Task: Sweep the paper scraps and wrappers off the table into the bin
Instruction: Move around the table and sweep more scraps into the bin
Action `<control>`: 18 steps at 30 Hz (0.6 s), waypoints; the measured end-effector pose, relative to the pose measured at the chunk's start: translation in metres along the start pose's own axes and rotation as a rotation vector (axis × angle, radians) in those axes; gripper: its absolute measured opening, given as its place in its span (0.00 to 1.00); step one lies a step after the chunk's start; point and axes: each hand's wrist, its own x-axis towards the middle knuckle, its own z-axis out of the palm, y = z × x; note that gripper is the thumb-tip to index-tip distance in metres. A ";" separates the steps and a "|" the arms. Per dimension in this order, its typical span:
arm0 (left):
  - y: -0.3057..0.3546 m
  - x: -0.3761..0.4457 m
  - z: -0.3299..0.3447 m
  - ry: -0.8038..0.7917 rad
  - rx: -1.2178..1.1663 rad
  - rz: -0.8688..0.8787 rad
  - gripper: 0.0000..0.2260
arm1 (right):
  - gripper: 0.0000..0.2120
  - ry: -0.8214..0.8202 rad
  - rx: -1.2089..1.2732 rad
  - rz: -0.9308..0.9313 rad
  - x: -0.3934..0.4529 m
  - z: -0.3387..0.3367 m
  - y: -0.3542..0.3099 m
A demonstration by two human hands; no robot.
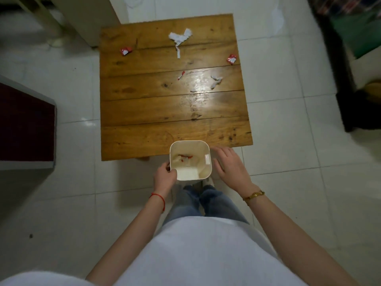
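Observation:
A white square bin point(208, 169) is held at the near edge of the wooden table point(165, 108), with red and white scraps inside. My left hand point(164, 176) grips its left rim. My right hand point(229, 165) hovers beside its right wall, fingers apart, holding nothing. On the table's far half lie torn white paper point(179, 37) with a loose strip point(178, 52), a red wrapper point(125, 51) at the left, another red wrapper point(231, 59) at the right edge, a small red-and-white sliver point(181, 75) and crumpled white bits point(216, 81).
White tiled floor surrounds the table. A dark red cabinet point(24, 124) stands at the left, dark furniture point(338, 79) at the right, a pale cabinet point(88, 19) behind the table's far left corner. My legs point(204, 203) stand right under the bin.

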 end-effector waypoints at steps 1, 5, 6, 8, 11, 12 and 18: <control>0.007 -0.003 -0.002 -0.007 0.009 0.020 0.19 | 0.16 0.026 0.010 0.019 -0.004 -0.008 -0.002; 0.035 -0.011 -0.001 -0.040 0.104 0.099 0.18 | 0.16 0.127 0.033 0.120 -0.021 -0.030 -0.005; 0.043 -0.013 0.000 -0.048 0.129 0.116 0.18 | 0.16 0.148 0.036 0.146 -0.026 -0.034 -0.004; 0.059 -0.015 0.006 -0.079 0.161 0.162 0.18 | 0.16 0.194 0.046 0.198 -0.034 -0.042 0.001; 0.082 -0.017 0.018 -0.128 0.189 0.203 0.19 | 0.16 0.271 0.062 0.267 -0.043 -0.055 0.014; 0.091 -0.018 0.024 -0.139 0.203 0.207 0.19 | 0.16 0.296 0.066 0.291 -0.046 -0.060 0.020; 0.147 -0.021 0.082 -0.175 0.240 0.260 0.17 | 0.16 0.386 0.106 0.379 -0.057 -0.101 0.080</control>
